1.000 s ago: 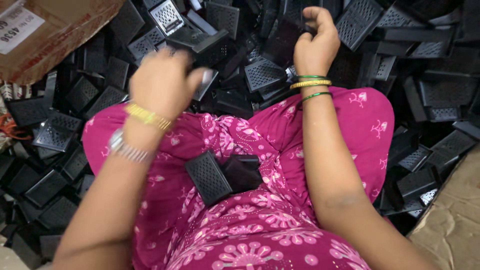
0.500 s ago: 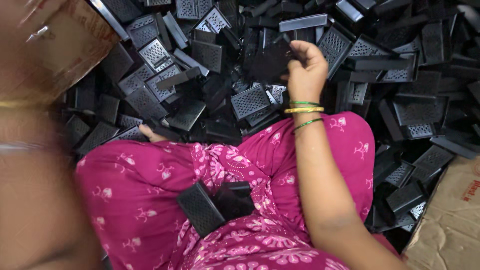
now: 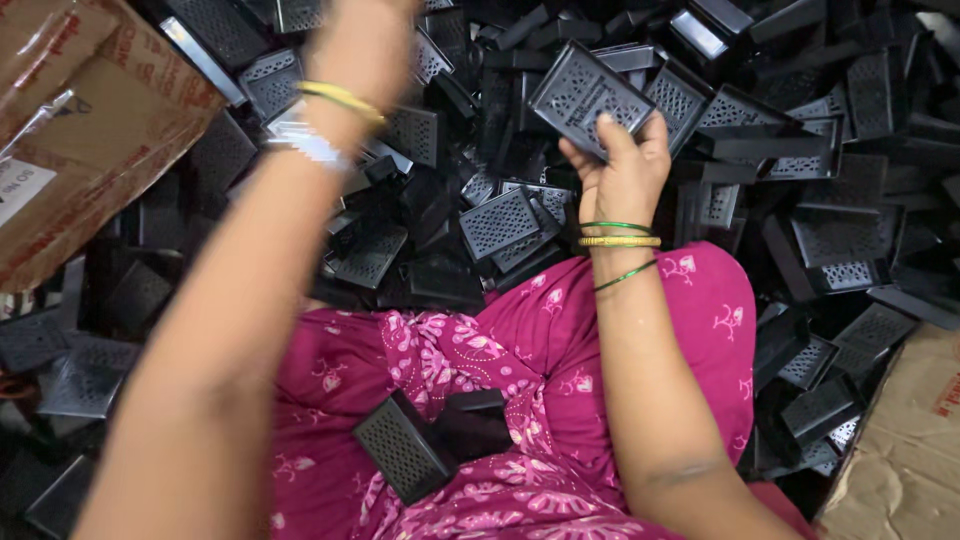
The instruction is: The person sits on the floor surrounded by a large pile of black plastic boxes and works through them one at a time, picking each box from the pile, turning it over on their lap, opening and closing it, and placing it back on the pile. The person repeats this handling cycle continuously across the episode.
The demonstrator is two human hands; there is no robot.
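A big heap of black plastic grille covers (image 3: 800, 150) lies in front of my knees. My right hand (image 3: 622, 175), with green and gold bangles on the wrist, holds one perforated black cover (image 3: 590, 92) tilted up above the heap. My left hand (image 3: 365, 40) is stretched far forward over the pile at the top edge, its fingers cut off by the frame. On my pink flowered lap (image 3: 520, 350) rest a black grille cover (image 3: 403, 450) and a second black part (image 3: 472, 422) beside it.
A brown cardboard box (image 3: 70, 130) wrapped in plastic stands at the upper left. Another cardboard carton (image 3: 900, 460) sits at the lower right. Black covers surround my legs on both sides.
My left arm has swung from close to the camera out over the pile. My right hand has raised a grille cover up out of the heap.
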